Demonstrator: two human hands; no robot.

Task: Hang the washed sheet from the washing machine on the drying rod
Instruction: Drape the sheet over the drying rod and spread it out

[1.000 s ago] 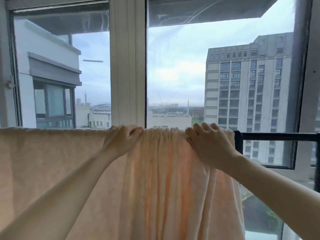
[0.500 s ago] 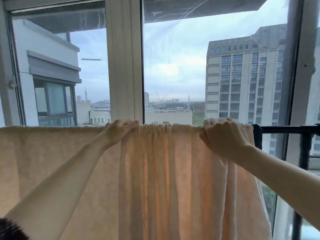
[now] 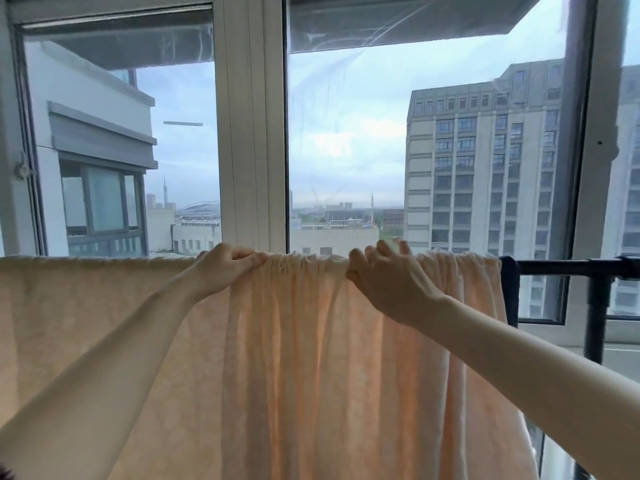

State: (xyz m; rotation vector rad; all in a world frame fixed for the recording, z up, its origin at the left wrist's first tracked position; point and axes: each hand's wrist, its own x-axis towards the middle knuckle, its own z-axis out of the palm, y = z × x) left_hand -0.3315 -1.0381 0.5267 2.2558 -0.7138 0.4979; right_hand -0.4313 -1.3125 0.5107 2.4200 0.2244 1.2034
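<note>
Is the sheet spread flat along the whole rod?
No: the sheet lies flat at left but is bunched into folds between the left hand and right hand.

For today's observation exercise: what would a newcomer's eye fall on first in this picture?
First, the peach sheet draped over the black rod, filling the lower half, smooth on the left and bunched in folds at the middle. Next, the two hands at its top edge: the left hand closed on the fabric, the right hand with fingers partly lifted. Behind, through the window, a tall grey building stands at right.
</note>
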